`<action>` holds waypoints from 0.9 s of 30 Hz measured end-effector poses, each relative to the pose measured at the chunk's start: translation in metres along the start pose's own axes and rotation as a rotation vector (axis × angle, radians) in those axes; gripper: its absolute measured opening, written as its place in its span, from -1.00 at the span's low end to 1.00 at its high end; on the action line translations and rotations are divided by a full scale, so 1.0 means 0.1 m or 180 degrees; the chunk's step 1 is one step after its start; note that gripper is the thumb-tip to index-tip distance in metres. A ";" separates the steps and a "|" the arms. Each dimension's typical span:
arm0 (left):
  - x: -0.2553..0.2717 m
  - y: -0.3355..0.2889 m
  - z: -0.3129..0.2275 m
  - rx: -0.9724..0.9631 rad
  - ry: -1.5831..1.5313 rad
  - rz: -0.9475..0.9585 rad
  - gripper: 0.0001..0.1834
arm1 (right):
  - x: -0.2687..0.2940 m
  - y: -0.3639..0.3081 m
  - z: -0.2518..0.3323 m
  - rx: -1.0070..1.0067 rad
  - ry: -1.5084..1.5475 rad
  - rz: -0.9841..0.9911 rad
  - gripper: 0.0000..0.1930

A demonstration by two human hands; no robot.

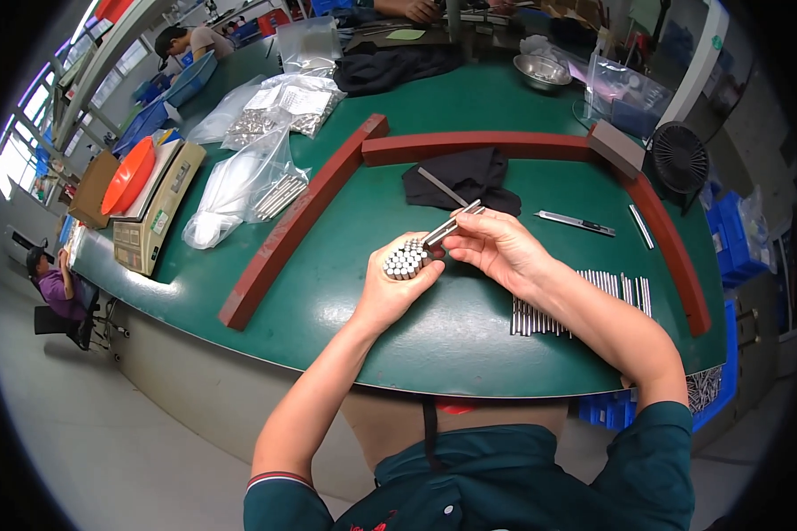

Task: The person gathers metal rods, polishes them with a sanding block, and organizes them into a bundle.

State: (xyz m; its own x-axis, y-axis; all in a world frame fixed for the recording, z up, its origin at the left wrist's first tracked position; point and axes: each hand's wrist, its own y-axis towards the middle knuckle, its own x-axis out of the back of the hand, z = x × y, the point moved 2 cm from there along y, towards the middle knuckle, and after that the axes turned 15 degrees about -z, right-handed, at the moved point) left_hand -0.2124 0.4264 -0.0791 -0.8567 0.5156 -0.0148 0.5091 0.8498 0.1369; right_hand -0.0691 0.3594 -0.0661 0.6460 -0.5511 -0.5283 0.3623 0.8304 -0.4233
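Note:
My left hand (391, 288) is wrapped round a bundle of metal rods (406, 258), their round ends facing up toward me. Close beside it, my right hand (503, 251) pinches a couple of loose metal rods (452, 223) between thumb and fingers. The lower tips of these rods are at the edge of the bundle; whether they touch it I cannot tell. Under my right forearm lies a row of similar rods (540, 317), partly hidden by the arm. A single rod (641, 227) rests apart, near the right red bar.
Red bars (478, 147) frame the green table (328, 332) on three sides. Inside them lie a black cloth (469, 177) and a utility knife (576, 223). Outside are a scale (159, 208), plastic bags of metal parts (283, 111), a small fan (679, 157) and a metal bowl (542, 73).

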 end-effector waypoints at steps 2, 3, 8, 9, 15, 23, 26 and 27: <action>0.01 0.00 0.01 -0.0004 0.0062 0.0018 -0.85 | -0.02 0.00 -0.08 0.0000 0.0208 -0.0030 -0.84; 0.00 0.01 0.02 0.0032 -0.0012 -0.0029 -0.87 | -0.03 -0.01 -0.11 -0.0001 0.0412 -0.0062 -0.84; 0.02 0.02 0.07 -0.0051 -0.0107 -0.0187 -0.87 | -0.08 -0.05 -0.18 -0.0246 0.0633 -0.0258 -0.85; 0.05 0.02 0.09 -0.0023 0.0025 -0.0126 -0.83 | -0.09 -0.07 -0.19 -0.0282 0.0622 -0.0389 -0.85; 0.05 0.02 0.06 0.0102 -0.0433 -0.0226 -0.67 | -0.10 -0.09 -0.42 -0.0634 0.0677 -0.0726 -0.84; 0.10 0.00 0.09 0.0525 -0.1366 -0.0329 -0.75 | -0.26 -0.16 -0.47 -0.0796 0.0837 -0.0596 -0.87; 0.07 0.00 0.03 0.0600 -0.1764 -0.0281 -0.79 | -0.28 -0.17 -0.50 -0.0894 0.0754 -0.0555 -0.85; 0.08 0.00 0.03 0.0601 -0.1760 -0.0271 -0.79 | -0.27 -0.18 -0.51 -0.0987 0.0689 -0.0499 -0.84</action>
State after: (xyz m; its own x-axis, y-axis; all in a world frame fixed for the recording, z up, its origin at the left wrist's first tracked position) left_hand -0.2186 0.4307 -0.0824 -0.7505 0.3822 -0.5392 0.4897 0.8694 -0.0653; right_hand -0.1274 0.3556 -0.0816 0.4306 -0.7010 -0.5685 0.2038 0.6892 -0.6953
